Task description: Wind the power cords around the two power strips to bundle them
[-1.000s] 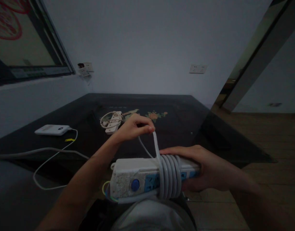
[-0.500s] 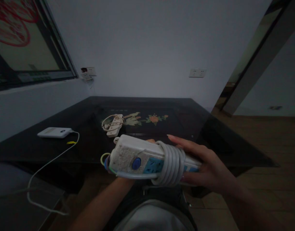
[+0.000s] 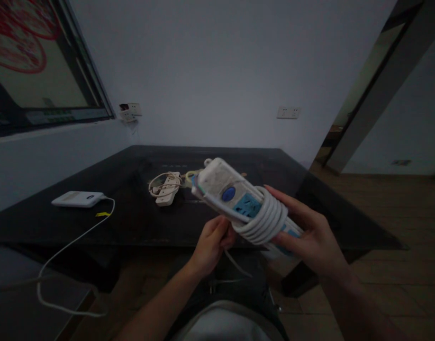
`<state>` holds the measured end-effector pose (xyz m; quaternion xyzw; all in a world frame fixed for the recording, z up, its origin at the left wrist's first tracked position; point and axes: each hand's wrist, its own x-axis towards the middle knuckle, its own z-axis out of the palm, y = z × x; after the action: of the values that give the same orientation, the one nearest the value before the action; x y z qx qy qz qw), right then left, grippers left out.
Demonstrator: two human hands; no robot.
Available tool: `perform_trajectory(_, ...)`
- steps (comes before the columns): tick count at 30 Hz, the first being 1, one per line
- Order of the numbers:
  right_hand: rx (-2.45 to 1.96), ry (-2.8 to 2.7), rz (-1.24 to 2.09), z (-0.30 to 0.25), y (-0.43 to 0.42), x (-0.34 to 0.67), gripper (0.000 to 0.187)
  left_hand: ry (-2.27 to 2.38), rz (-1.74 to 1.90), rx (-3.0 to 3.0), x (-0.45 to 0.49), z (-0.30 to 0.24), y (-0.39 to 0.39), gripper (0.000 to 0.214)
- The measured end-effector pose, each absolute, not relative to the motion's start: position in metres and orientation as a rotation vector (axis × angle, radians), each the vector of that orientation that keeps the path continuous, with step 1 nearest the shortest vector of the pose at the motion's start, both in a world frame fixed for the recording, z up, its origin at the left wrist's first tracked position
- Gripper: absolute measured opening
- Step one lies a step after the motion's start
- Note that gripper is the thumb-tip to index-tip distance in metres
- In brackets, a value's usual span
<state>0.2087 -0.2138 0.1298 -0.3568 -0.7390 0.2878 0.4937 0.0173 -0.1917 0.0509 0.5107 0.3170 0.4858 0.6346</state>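
Note:
A white power strip [image 3: 217, 179] with a blue round switch and blue sockets is tilted above the table's front edge, its switch end up and to the left. My right hand [image 3: 315, 234] is closed around its lower right end. Several turns of thick white cord [image 3: 269, 220] wrap the strip's middle. Just below the strip, my left hand [image 3: 213, 241] is closed in a fist on the cord, and a length of it hangs from under the fist. Coloured wires show at the strip's upper end.
On the black table [image 3: 132, 227] lie a smaller white power strip [image 3: 167, 189] with its cord looped over it and a white power bank [image 3: 77, 199]. A white cable [image 3: 66, 246] runs from the power bank over the table's edge. Wall sockets [image 3: 288, 112] are behind.
The power strip has turned, its switch end rising and moving right. My left hand has come out from behind it and now sits below, gripping cord. My right hand keeps its hold.

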Motion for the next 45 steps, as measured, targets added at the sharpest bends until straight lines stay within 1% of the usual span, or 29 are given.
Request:
perform_trajectory(3, -0.935, -1.641, 0.565, 0.132, -0.206, 0.225, 0.066, 0.697, 1.067, 1.195, 0.005, 0.062, -0.202, 0.041)
perform_trajectory(7, -1.039, -1.603, 0.508, 0.131, -0.196, 0.253, 0.067, 0.885, 0.924, 1.461, -0.023, 0.077, -0.224, 0.04)
perform_trajectory(9, -1.11, -1.631, 0.505, 0.129, -0.194, 0.265, 0.065, 1.006, 0.857, 1.642, -0.035, 0.085, -0.235, 0.038)
perform_trajectory(12, -1.205, -1.73, 0.464, 0.125, -0.194, 0.275, 0.061, 1.115, 0.841, 2.049, -0.044, 0.095, -0.25, 0.028)
perform_trajectory(15, -1.266, -1.881, 0.44, 0.122, -0.196, 0.275, 0.057, 1.089, 1.0, 2.505, -0.045, 0.102, -0.26, 0.018)
perform_trajectory(18, -1.291, -2.025, 0.462, 0.12, -0.198, 0.269, 0.054, 1.069, 1.14, 2.85, -0.043, 0.111, -0.262, 0.014)
perform_trajectory(21, -1.302, -2.126, 0.461, 0.12, -0.199, 0.26, 0.054, 0.941, 1.068, 3.132, -0.04, 0.129, -0.257, 0.013)
perform_trajectory(24, -1.317, -2.218, 0.468, 0.119, -0.198, 0.247, 0.054, 0.808, 0.977, 3.296, -0.035, 0.154, -0.247, 0.021)
perform_trajectory(26, -1.337, -2.289, 0.484, 0.119, -0.198, 0.236, 0.055, 0.714, 0.956, 3.346, -0.031, 0.168, -0.238, 0.029)
perform_trajectory(28, -1.333, -2.367, 0.523, 0.118, -0.199, 0.225, 0.055, 0.635, 0.874, 3.381, -0.028, 0.177, -0.227, 0.031)
perform_trajectory(30, -1.275, -2.456, 0.617, 0.116, -0.201, 0.216, 0.055, 0.603, 0.737, 3.36, -0.028, 0.182, -0.213, 0.027)
perform_trajectory(33, -1.075, -2.569, 0.836, 0.113, -0.206, 0.209, 0.055, 0.564, 0.574, 3.162, -0.032, 0.183, -0.192, 0.019)
perform_trajectory(37, -0.853, -2.589, 1.07, 0.11, -0.215, 0.209, 0.059, 0.475, 0.534, 2.825, -0.038, 0.182, -0.173, 0.014)
perform_trajectory(39, -0.791, -2.557, 1.084, 0.111, -0.219, 0.21, 0.061, 0.493, 0.581, 2.702, -0.04, 0.18, -0.166, 0.015)
perform_trajectory(45, -0.706, -2.514, 0.888, 0.111, -0.224, 0.211, 0.064, 0.449, 0.663, 2.416, -0.041, 0.154, -0.141, 0.021)
